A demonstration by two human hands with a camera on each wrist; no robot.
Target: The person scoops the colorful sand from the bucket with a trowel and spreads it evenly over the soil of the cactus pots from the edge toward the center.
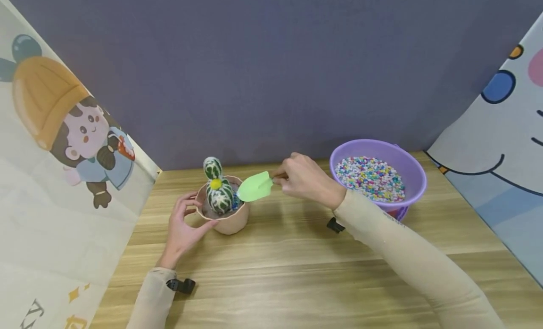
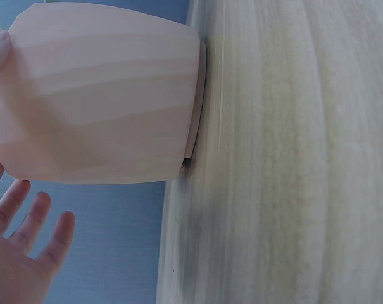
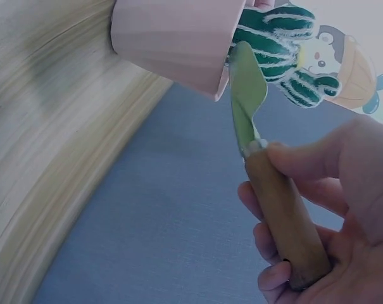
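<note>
The pink pot [image 1: 232,224] stands upright on the wooden surface [image 1: 271,277], on the person's left, within easy reach of both hands. The left hand [image 1: 183,230] grips it from the side, thumb at the near rim and forefinger farther round, the other fingers spread loose; this grip presumably keeps the light-looking pot from sliding or tipping. Inside stands a plush-looking striped cactus [image 1: 219,197] with a yellow flower [image 1: 216,184], and some blue beads [image 1: 235,202] lie beside it, on the side facing the trowel.

The right hand [image 1: 306,180] wraps its fingers round the wooden handle [image 3: 283,218] of the green trowel [image 1: 256,186], thumb laid near the blade end, likely for control over its tilt. The blade's tip reaches the pot's right rim; whether it touches cannot be told. That angle seems chosen to get beside the cactus without knocking it.

The purple tub [image 1: 408,171] of multicoloured beads [image 1: 369,178] sits beyond the right forearm, probably kept there to suit that hand.
</note>
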